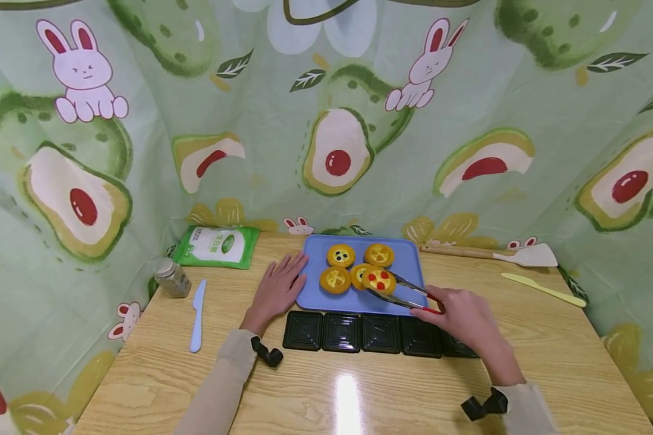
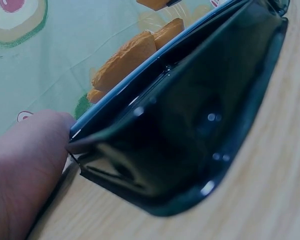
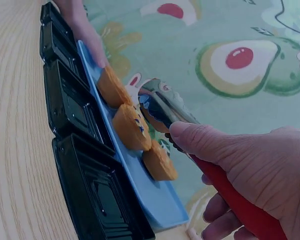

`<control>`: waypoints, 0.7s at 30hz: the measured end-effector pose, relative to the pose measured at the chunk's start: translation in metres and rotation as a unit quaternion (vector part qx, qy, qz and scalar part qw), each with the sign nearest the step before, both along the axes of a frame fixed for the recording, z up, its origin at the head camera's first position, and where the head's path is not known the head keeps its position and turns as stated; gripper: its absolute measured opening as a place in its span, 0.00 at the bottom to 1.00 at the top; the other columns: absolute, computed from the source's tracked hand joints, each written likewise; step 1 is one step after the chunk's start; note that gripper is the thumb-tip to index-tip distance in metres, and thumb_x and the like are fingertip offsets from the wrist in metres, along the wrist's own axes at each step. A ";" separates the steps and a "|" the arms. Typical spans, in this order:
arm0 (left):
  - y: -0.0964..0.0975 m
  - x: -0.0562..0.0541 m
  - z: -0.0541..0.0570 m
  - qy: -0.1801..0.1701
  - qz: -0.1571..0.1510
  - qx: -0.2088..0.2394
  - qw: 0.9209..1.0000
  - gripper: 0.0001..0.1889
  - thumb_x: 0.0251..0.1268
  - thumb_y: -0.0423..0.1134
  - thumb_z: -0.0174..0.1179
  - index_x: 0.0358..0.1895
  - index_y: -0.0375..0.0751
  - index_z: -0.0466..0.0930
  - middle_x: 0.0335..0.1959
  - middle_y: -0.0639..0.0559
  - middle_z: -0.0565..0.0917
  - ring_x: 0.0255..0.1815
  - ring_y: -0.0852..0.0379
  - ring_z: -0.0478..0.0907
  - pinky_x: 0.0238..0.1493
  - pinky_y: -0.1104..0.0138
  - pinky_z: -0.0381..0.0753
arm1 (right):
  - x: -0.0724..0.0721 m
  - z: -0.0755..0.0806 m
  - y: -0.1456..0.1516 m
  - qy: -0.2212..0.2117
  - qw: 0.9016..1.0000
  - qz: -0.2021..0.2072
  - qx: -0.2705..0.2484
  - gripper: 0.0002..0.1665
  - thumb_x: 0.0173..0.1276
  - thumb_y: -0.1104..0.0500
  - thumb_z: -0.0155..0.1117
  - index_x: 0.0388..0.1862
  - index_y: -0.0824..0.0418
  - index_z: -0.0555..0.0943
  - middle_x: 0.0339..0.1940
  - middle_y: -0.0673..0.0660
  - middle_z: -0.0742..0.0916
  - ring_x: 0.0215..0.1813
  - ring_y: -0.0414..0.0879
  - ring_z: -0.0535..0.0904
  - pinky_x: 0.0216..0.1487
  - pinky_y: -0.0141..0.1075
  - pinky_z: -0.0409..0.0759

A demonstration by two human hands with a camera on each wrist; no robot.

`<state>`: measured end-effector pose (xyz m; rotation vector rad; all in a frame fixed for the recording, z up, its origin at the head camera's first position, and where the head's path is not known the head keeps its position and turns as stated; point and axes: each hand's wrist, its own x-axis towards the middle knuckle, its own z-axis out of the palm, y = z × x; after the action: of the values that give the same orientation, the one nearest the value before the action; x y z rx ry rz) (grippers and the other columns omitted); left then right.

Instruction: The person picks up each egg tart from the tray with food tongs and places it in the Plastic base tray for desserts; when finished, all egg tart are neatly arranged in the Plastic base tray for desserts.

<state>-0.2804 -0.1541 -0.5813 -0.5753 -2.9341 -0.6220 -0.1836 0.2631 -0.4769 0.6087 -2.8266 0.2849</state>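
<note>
My right hand point(image 1: 459, 311) holds metal tongs with red handles point(image 3: 240, 197). Between the tongs' tips is an egg tart with red dots point(image 1: 379, 281), raised above the blue tray point(image 1: 405, 257). Several other tarts sit on that tray: one with dark berries point(image 1: 340, 256), two with a crossed pattern, and one partly hidden under the raised tart. At the tray's left edge my left hand point(image 1: 276, 289) lies flat, fingers extended and touching the rim. In the left wrist view only part of this hand point(image 2: 27, 160) shows, beside a black container.
Black square containers point(image 1: 341, 332) line the tray's front. To the left are a blue knife point(image 1: 198, 314), a seasoning jar point(image 1: 173, 278) and a green-white packet point(image 1: 217, 246). A spatula point(image 1: 530, 256) and yellow knife point(image 1: 544, 289) lie right. A patterned curtain point(image 1: 272, 175) surrounds the table.
</note>
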 end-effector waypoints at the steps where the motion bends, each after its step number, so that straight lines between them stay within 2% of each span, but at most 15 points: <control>1: 0.000 0.000 0.000 0.002 0.001 0.001 1.000 0.31 0.86 0.59 0.37 0.85 0.58 0.54 0.85 0.61 0.54 0.87 0.49 0.47 0.83 0.44 0.43 | 0.000 0.000 -0.001 0.002 1.000 0.002 -0.001 0.26 0.60 0.34 0.77 0.29 0.51 0.77 0.15 0.42 0.65 0.16 0.38 0.57 0.18 0.33 0.50; 4: -0.001 0.000 -0.002 0.006 0.001 0.004 1.000 0.31 0.85 0.58 0.37 0.85 0.57 0.55 0.85 0.60 0.55 0.87 0.48 0.48 0.83 0.43 0.43 | 0.001 0.000 -0.004 0.006 1.000 0.007 -0.007 0.24 0.59 0.35 0.78 0.35 0.52 0.83 0.15 0.42 0.66 0.16 0.37 0.57 0.18 0.32 0.51; 7: 0.000 -0.001 -0.003 0.009 0.001 0.006 1.000 0.31 0.85 0.58 0.37 0.85 0.57 0.55 0.85 0.60 0.55 0.86 0.47 0.48 0.82 0.43 0.44 | 0.001 0.001 -0.005 0.014 1.000 0.013 -0.013 0.25 0.58 0.36 0.79 0.38 0.52 0.84 0.16 0.41 0.65 0.16 0.36 0.56 0.18 0.32 0.50; 13: 0.000 0.000 -0.002 0.006 0.004 0.010 1.000 0.31 0.85 0.57 0.38 0.85 0.57 0.55 0.85 0.60 0.55 0.86 0.48 0.48 0.83 0.43 0.43 | 0.001 0.007 -0.011 0.027 0.999 0.030 -0.019 0.26 0.60 0.34 0.77 0.28 0.49 0.74 0.15 0.40 0.63 0.16 0.35 0.54 0.19 0.31 0.50; 21: 0.000 0.001 0.000 0.005 -0.002 0.012 1.000 0.31 0.86 0.58 0.37 0.85 0.56 0.56 0.85 0.59 0.55 0.86 0.47 0.49 0.83 0.43 0.43 | 0.001 0.014 -0.028 0.020 0.999 0.034 -0.014 0.29 0.58 0.34 0.78 0.25 0.48 0.70 0.15 0.42 0.63 0.16 0.36 0.55 0.18 0.32 0.50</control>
<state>-0.2796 -0.1544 -0.5818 -0.5793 -2.9127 -0.6517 -0.1830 0.2351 -0.4626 0.6975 -2.7622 0.3191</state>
